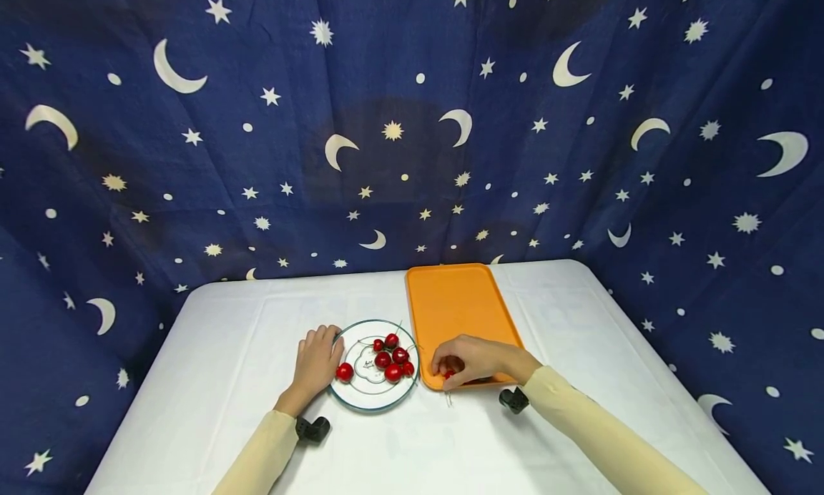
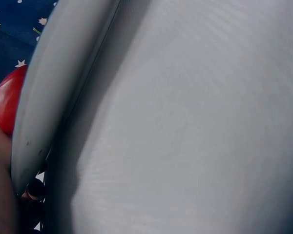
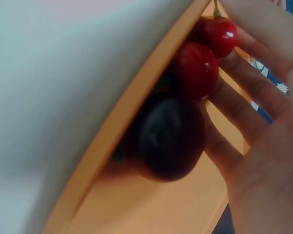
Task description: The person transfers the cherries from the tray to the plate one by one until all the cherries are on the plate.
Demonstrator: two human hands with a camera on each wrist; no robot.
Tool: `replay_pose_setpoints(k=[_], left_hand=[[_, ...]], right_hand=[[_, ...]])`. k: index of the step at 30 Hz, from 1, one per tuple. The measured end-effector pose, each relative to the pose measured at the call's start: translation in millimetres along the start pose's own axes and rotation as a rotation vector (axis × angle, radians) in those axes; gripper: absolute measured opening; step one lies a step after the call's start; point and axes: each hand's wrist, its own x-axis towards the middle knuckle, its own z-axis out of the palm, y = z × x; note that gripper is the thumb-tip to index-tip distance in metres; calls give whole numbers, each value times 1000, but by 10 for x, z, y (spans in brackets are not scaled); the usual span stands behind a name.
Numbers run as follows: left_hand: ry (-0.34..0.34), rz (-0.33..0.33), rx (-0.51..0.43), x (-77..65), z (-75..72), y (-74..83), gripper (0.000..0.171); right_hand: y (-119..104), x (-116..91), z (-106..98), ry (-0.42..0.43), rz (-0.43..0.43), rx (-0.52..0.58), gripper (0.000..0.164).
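A white plate [image 1: 360,402] with a green-blue rim holds several red cherries [image 1: 383,360], some with stems. My left hand [image 1: 315,363] holds the plate's left rim, its thumb near a lone cherry [image 1: 344,372]. From low beside the plate, the left wrist view shows its underside [image 2: 63,73] and one red cherry [image 2: 9,100]. At the near-left corner of an orange tray [image 1: 453,302], my right hand [image 1: 473,359] pinches a red cherry [image 3: 219,36], partly hidden by its fingers. Another red cherry [image 3: 196,70] and a dark, round fruit [image 3: 166,136] lie along the tray's edge.
A white-covered table [image 1: 212,352] bears the plate and the tray side by side. Behind it hangs a dark blue curtain [image 1: 386,159] with moons and stars. Black wrist cameras [image 1: 313,430] sit under both wrists, close to the tabletop.
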Motion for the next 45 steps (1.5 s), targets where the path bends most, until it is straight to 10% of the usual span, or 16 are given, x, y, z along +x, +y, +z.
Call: replay_pose_setpoints(k=[23,45], left_hand=[[6,-11,8,-65,31,-8,26],[17,8,-6,-10,-15,28,25]], right_hand=[[11,-21,12,-31,-70,0,24],[14,87,-59,148,-79,-98,10]])
